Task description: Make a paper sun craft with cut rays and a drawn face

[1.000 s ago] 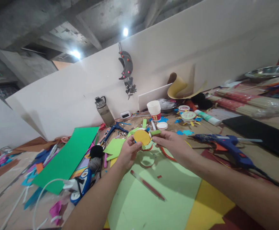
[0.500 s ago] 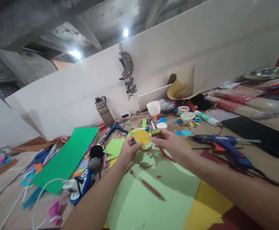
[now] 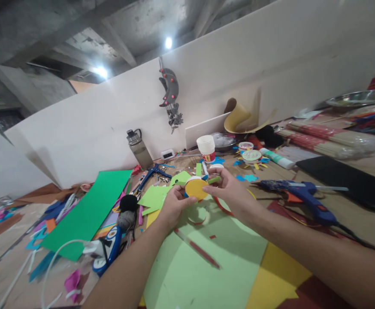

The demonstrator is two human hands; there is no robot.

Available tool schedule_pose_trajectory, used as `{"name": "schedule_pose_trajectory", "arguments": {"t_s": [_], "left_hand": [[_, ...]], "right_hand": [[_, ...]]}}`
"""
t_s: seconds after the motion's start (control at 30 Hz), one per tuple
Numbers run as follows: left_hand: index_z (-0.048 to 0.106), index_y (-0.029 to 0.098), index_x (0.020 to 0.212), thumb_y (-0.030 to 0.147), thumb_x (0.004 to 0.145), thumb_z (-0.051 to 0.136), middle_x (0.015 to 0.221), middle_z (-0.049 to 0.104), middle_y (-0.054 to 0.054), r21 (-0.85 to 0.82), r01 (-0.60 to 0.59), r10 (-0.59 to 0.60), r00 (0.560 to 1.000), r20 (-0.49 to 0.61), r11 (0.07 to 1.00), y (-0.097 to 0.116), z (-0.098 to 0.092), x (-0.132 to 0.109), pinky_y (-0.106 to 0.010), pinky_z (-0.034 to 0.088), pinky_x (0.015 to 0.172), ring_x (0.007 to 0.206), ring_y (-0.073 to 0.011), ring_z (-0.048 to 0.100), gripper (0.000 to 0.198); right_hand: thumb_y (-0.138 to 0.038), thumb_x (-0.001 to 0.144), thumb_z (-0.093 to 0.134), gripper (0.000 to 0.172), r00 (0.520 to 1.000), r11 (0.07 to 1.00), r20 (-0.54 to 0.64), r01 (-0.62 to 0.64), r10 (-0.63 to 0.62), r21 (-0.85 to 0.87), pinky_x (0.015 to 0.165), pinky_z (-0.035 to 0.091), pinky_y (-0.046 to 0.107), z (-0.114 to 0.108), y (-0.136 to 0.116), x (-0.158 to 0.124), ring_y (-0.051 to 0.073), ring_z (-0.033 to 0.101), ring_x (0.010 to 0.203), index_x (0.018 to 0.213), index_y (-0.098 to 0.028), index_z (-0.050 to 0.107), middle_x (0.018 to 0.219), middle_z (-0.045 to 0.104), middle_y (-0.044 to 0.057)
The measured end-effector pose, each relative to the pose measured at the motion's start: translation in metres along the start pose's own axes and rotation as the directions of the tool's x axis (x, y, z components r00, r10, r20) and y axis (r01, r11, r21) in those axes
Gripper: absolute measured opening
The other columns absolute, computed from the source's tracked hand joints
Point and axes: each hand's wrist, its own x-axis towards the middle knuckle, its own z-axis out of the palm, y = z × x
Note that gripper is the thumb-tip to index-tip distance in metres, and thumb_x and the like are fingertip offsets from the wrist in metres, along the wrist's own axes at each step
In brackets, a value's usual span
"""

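Note:
A round yellow paper disc with a pale rim and small blue bits at its edge is held up above the light green sheet. My left hand grips its left and lower edge between thumb and fingers. My right hand is closed at the disc's right side, with a short green paper strip between its fingers and the thumb tip at the disc's edge. Whether the strip is fixed to the disc, I cannot tell. Beneath lie a pale paper ring and a red pen.
A blue glue gun with a cable lies right. Behind stand stacked paper cups and a water bottle. Lime paper pieces, a green sheet and dark yarn balls are left. A decorated disc lies back right.
The yellow disc has moved slightly right and down, and tilted so its pale rim shows more. Both hands stay closed around it; the right fingers have shifted over the green strip.

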Motion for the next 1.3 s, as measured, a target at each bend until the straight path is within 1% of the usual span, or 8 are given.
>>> {"name": "schedule_pose_trajectory", "arguments": {"t_s": [0.17, 0.33, 0.53, 0.73, 0.93, 1.1, 1.17, 1.3], "left_hand": [[0.059, 0.015, 0.095, 0.026, 0.054, 0.085, 0.094, 0.071, -0.008, 0.010, -0.017, 0.017, 1.000, 0.018, 1.000, -0.004, -0.002, 0.002, -0.031, 0.050, 0.076, 0.081, -0.0195, 0.067, 0.050], [0.061, 0.016, 0.097, 0.028, 0.060, 0.081, 0.083, 0.071, -0.005, -0.012, -0.031, 0.031, 0.999, 0.041, 0.999, -0.003, -0.002, 0.003, -0.029, 0.048, 0.074, 0.068, -0.0144, 0.065, 0.044], [0.062, 0.015, 0.094, 0.025, 0.057, 0.083, 0.082, 0.071, -0.005, -0.021, -0.042, 0.043, 0.999, 0.005, 0.999, -0.002, 0.000, 0.003, -0.028, 0.048, 0.072, 0.067, -0.0149, 0.065, 0.044], [0.061, 0.015, 0.092, 0.024, 0.058, 0.083, 0.080, 0.071, -0.005, -0.012, -0.046, 0.046, 0.999, -0.003, 0.999, -0.002, 0.000, 0.003, -0.028, 0.048, 0.069, 0.067, -0.0153, 0.065, 0.041], [0.061, 0.015, 0.092, 0.024, 0.055, 0.084, 0.082, 0.071, -0.005, -0.037, -0.033, 0.033, 0.999, -0.017, 0.999, -0.002, 0.000, 0.004, -0.027, 0.048, 0.068, 0.067, -0.0151, 0.065, 0.045], [0.061, 0.015, 0.092, 0.025, 0.058, 0.083, 0.082, 0.070, -0.004, -0.021, -0.050, 0.050, 0.999, 0.008, 0.999, -0.003, 0.000, 0.004, -0.026, 0.048, 0.070, 0.069, -0.0136, 0.064, 0.041], [0.061, 0.015, 0.091, 0.024, 0.058, 0.082, 0.084, 0.069, -0.004, -0.023, -0.061, 0.061, 0.998, 0.009, 0.998, 0.000, 0.001, 0.003, -0.026, 0.048, 0.070, 0.071, -0.0131, 0.064, 0.040], [0.062, 0.016, 0.093, 0.027, 0.060, 0.081, 0.087, 0.068, -0.004, -0.066, -0.094, 0.090, 0.994, -0.056, 0.993, 0.009, 0.000, 0.005, -0.025, 0.048, 0.066, 0.073, -0.0134, 0.063, 0.040]], "right_hand": [[-0.032, 0.058, 0.078, 0.057, 1.000, 1.000, -0.020, -0.012, 0.012, 0.020, 0.072, 0.051, 0.033, 0.001, -0.004, -0.002, 0.017, 0.061, 0.076, 0.104, -0.024, 0.046, 0.081, 0.061, -0.002], [-0.032, 0.057, 0.079, 0.058, 0.999, 0.999, -0.022, -0.027, 0.028, 0.017, 0.069, 0.049, 0.031, 0.001, -0.005, -0.002, 0.016, 0.060, 0.074, 0.104, -0.023, 0.046, 0.079, 0.061, -0.003], [-0.032, 0.058, 0.079, 0.057, 0.999, 1.000, -0.033, 0.002, -0.002, -0.008, 0.071, 0.049, 0.031, -0.001, 0.000, 0.000, 0.016, 0.060, 0.076, 0.104, -0.023, 0.047, 0.081, 0.062, -0.002], [-0.034, 0.061, 0.077, 0.056, 1.000, 0.999, -0.030, 0.002, -0.003, -0.036, 0.073, 0.050, 0.032, -0.002, 0.001, 0.000, 0.016, 0.060, 0.077, 0.107, -0.023, 0.046, 0.083, 0.061, -0.001], [-0.035, 0.060, 0.078, 0.058, 0.997, 0.993, -0.054, 0.047, -0.053, -0.106, 0.075, 0.052, 0.034, -0.002, 0.002, 0.000, 0.018, 0.061, 0.084, 0.108, -0.024, 0.048, 0.101, 0.062, 0.004], [-0.035, 0.062, 0.076, 0.057, 0.999, 0.995, -0.025, 0.027, -0.029, -0.094, 0.075, 0.051, 0.033, -0.002, -0.001, -0.002, 0.017, 0.061, 0.083, 0.110, -0.022, 0.047, 0.095, 0.062, 0.003], [-0.035, 0.062, 0.076, 0.058, 0.999, 0.995, -0.023, 0.028, -0.030, -0.092, 0.076, 0.051, 0.034, -0.001, -0.002, -0.003, 0.017, 0.061, 0.083, 0.110, -0.022, 0.047, 0.097, 0.062, 0.003], [-0.039, 0.061, 0.078, 0.061, 0.997, 0.989, -0.054, 0.055, -0.062, -0.134, 0.080, 0.050, 0.036, -0.003, -0.003, -0.002, 0.020, 0.059, 0.094, 0.112, -0.024, 0.047, 0.111, 0.060, 0.007]]}}
